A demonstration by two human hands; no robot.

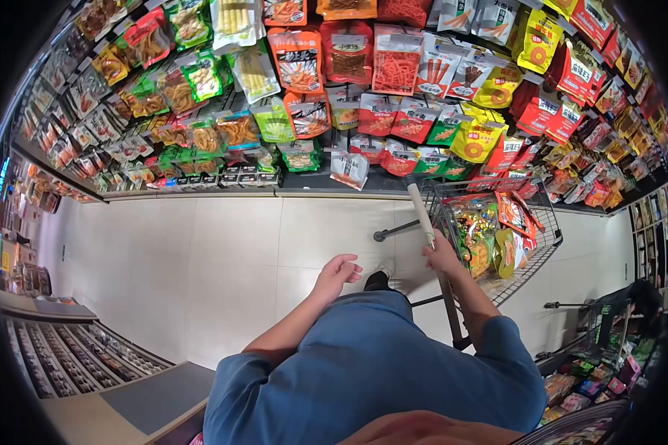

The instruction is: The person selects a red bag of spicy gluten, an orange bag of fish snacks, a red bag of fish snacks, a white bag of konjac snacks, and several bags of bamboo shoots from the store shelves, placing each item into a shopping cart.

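My right hand (441, 254) is wrapped around the pale handle (419, 204) of a shopping cart (552, 236), gripping its near end. Inside the cart's wire basket lie a clear bag of colourful wrapped pieces (476, 222), several orange-red snack packets (513, 213) and a yellow-green packet (505, 254). My left hand (338, 274) hangs in front of my body with its fingers loosely bent and apart. Nothing is in it, and it touches neither the cart nor the shelf.
Across the front, a rack holds many hanging snack bags (398, 63). A white packet (349, 170) hangs low near the rack's base (326, 182). Tiled floor (230, 245) lies between. A display counter (141, 400) stands at the left, and another wire cart (608, 326) at the lower right.
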